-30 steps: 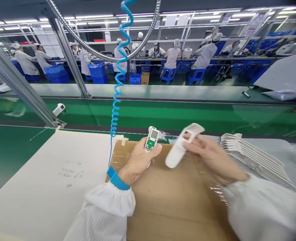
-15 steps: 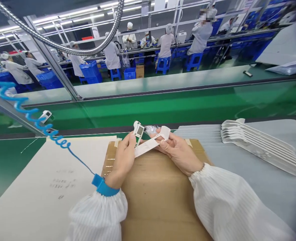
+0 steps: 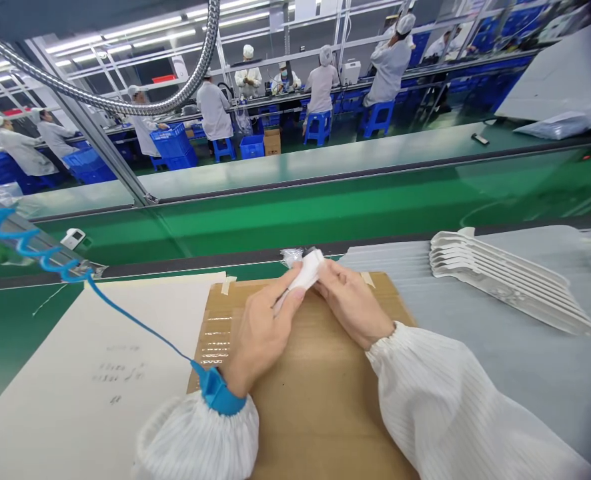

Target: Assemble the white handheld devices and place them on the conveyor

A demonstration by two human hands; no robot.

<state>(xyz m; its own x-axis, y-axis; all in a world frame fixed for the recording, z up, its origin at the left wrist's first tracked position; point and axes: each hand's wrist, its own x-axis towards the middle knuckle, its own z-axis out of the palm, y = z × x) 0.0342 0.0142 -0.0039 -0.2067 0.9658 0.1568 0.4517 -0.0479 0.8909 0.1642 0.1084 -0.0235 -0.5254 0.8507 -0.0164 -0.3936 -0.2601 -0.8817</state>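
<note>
A slim white plastic device housing (image 3: 303, 277) is held above the cardboard, tilted up to the right, with a dark part showing at its far tip. My left hand (image 3: 263, 320) is closed round its lower length, thumb on the near side and fingers on the far side. At the upper right end, my right hand (image 3: 353, 297) pinches the housing. The circuit board and small screen seen earlier are hidden now. A blue wrist strap (image 3: 220, 390) with a coiled cord circles my left wrist. Under both hands lies a taped cardboard sheet (image 3: 320, 387).
To the right, several long white plastic shells (image 3: 505, 280) are stacked on grey foam sheets (image 3: 485, 360). Written-on white paper (image 3: 140, 320) lies left. Beyond runs a green belt (image 3: 275, 217) carrying a small white device (image 3: 73, 238). A clear plastic bag (image 3: 291, 256) lies behind my hands. Co-workers sit farther off.
The board with its screen and the long white shell, apart before, are now together in my hands. My left hand has moved right and turned over the piece.
</note>
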